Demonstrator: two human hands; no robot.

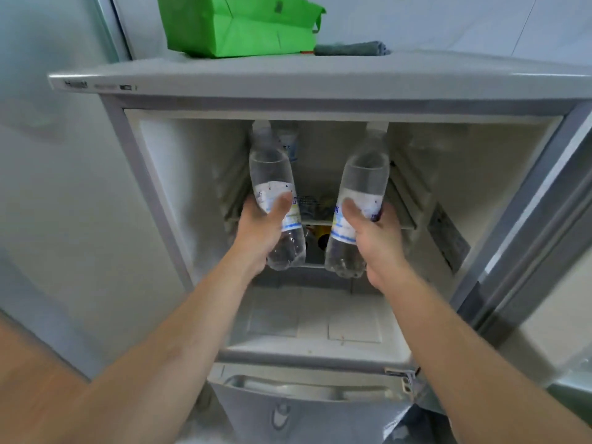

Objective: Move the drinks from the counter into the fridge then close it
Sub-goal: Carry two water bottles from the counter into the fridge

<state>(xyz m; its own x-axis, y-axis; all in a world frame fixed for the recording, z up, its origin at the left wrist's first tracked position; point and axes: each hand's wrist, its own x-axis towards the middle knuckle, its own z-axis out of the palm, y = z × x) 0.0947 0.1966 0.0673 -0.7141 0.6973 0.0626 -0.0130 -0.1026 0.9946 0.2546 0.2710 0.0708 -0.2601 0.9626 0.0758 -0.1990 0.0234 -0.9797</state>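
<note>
Left bottle (277, 200) and right bottle (358, 200), both clear with white labels, are held at the open fridge (320, 81), necks pointing inward above its shelf (400, 216). Left hand (259, 232) wraps the left bottle; right hand (374, 238) wraps the right. A third bottle (288, 142) stands deeper inside. Green bag (240, 24) and grey cloth (352, 48) lie on top.

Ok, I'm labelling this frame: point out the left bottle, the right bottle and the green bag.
left bottle (272, 174): head view, clear upper body.
right bottle (363, 181): head view, clear upper body.
green bag (237, 27): head view, front face.
</note>
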